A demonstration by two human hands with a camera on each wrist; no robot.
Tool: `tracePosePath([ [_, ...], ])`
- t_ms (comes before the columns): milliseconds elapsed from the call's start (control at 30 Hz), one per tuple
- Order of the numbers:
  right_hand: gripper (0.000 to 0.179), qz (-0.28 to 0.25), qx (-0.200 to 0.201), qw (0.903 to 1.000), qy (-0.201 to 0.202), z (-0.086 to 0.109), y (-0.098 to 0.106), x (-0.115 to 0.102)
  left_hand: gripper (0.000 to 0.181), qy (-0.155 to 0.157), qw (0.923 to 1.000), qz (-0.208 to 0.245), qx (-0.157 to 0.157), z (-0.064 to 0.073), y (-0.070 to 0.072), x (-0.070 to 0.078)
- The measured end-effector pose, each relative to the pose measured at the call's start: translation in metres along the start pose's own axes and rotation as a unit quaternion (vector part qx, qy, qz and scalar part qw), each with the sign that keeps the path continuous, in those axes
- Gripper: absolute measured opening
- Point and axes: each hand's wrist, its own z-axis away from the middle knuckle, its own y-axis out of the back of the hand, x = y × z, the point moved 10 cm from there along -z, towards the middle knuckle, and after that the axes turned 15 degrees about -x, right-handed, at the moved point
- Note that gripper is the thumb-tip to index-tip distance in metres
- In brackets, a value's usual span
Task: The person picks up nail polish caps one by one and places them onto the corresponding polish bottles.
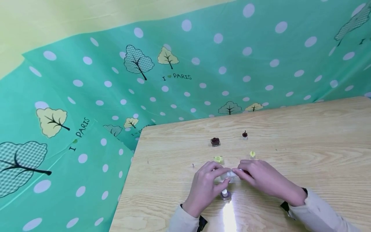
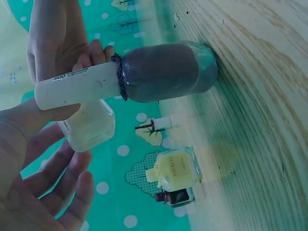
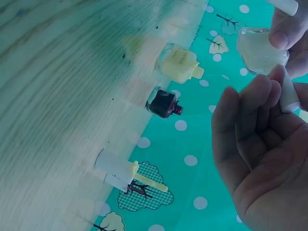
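My left hand [image 1: 204,182] holds a bottle of whitish nail polish [image 2: 91,127] above the table, pinched between thumb and fingers and tipped on its side. At its neck, my right hand [image 1: 261,175] grips the white cap [image 3: 288,94] between thumb and fingertips. Close below the left hand, a grey-purple nail polish bottle [image 1: 226,196] stands upright with its white cap on; it overlaps the left thumb in the left wrist view. Just beyond the hands is an uncapped yellow nail polish bottle [image 1: 218,159].
Farther back stands an uncapped dark red nail polish bottle [image 1: 215,142]. To its right, a white cap with a dark red brush [image 1: 244,135] stands brush up. A cap with a yellow brush [image 1: 252,154] stands nearer the right hand. Green polka-dot cloth [image 1: 179,93] hangs behind the wooden table [image 1: 162,187].
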Motion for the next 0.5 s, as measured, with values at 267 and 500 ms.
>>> tracePosePath([
  [267,0.018,0.004,0.028,0.9996,0.002,0.008,0.005,-0.003,0.026,0.026,0.9993,0.005,-0.025,-0.001,-0.003,-0.005],
  [500,0.019,0.03,0.047,0.9975,0.044,0.014,0.014,-0.012,0.027,0.037,0.9991,0.008,-0.021,0.0,0.0,-0.008],
])
